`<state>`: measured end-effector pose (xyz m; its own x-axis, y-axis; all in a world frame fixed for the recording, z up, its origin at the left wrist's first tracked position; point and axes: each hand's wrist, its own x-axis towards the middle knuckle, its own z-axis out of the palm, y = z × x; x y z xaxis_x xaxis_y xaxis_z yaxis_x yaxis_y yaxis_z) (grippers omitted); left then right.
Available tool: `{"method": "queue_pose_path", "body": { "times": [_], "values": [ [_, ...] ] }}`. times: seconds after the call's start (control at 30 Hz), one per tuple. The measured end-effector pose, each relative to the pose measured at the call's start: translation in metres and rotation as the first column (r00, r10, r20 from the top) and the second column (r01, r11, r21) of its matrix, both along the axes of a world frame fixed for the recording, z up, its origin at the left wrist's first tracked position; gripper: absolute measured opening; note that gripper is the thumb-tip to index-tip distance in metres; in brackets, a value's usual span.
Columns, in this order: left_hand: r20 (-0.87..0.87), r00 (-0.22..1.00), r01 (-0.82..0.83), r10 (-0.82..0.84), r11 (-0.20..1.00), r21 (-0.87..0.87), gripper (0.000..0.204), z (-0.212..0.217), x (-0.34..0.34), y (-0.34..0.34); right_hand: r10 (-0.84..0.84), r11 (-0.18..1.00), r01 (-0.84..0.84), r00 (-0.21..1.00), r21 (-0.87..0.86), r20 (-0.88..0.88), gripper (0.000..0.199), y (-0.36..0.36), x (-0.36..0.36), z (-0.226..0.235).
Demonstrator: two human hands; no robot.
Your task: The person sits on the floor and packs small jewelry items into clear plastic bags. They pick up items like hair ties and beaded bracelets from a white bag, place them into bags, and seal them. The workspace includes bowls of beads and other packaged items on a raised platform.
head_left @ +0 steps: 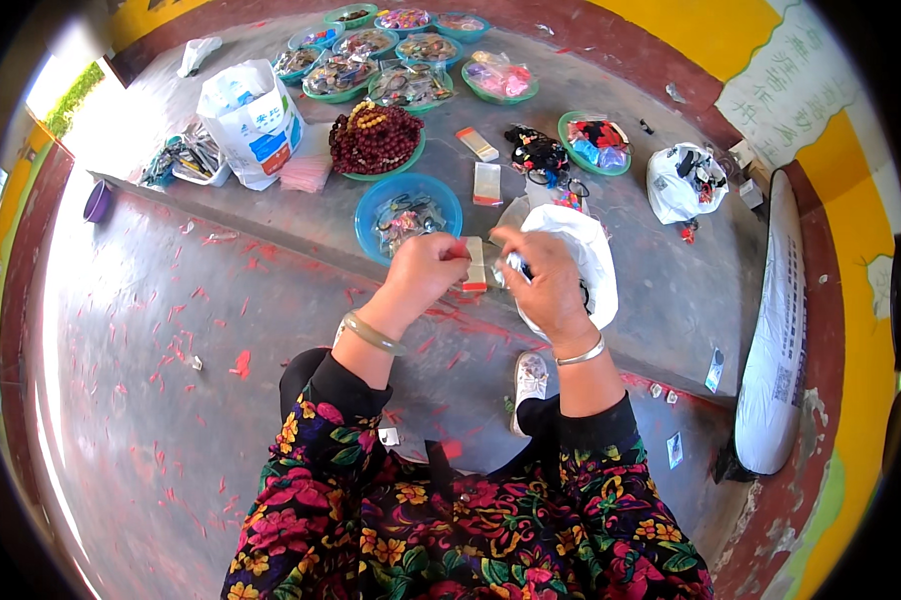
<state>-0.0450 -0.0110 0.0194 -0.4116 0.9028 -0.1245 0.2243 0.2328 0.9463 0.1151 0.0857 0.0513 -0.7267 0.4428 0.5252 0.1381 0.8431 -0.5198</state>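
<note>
My left hand [423,278], with a pale bangle at its wrist, is closed in a pinch beside the blue basin [369,225]. Something small and reddish shows at its fingertips, too small to name. To the right, my right hand [551,285] has its fingers curled in front of an opened white plastic bag [599,262]. A small dark and white thing [517,264] shows at those fingers; its kind is unclear. Between the hands lies a flat cream and orange box [475,268]. Inside the basin are many small mixed trinkets [407,222].
Beaded strings [376,140] fill a green basin, with several bagged basins behind. A tall white bag [251,120] stands left; another white bag [676,185] sits right. A long wrapped roll [771,340] leans at the right wall. A step edge [241,228] crosses the floor, strewn with red scraps.
</note>
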Motion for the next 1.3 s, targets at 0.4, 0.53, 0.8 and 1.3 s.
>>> {"method": "queue_pose_path", "body": {
  "times": [0.4, 0.53, 0.8, 1.3],
  "values": [
    [-0.608, 0.779, 0.133, -0.156, 0.988, -0.083, 0.013, -0.007, 0.016, -0.004, 0.099, 0.982, -0.156, 0.908, 0.109, 0.406, 0.009, -0.011, -0.002, -0.028],
    [-0.592, 0.788, 0.163, -0.171, 0.984, -0.067, 0.013, -0.002, 0.019, -0.004, -0.044, 0.962, -0.122, 0.816, 0.246, 0.577, 0.018, -0.011, 0.000, -0.039],
    [-0.599, 0.794, 0.162, -0.107, 0.986, 0.037, 0.012, -0.004, 0.023, -0.004, -0.136, 0.982, 0.009, 0.727, 0.188, 0.673, 0.017, -0.017, -0.005, -0.046],
    [-0.662, 0.748, 0.074, -0.041, 0.997, 0.022, 0.013, -0.012, 0.024, -0.001, 0.033, 0.981, -0.112, 0.898, 0.156, 0.439, 0.008, -0.011, -0.004, -0.060]
  ]
}}
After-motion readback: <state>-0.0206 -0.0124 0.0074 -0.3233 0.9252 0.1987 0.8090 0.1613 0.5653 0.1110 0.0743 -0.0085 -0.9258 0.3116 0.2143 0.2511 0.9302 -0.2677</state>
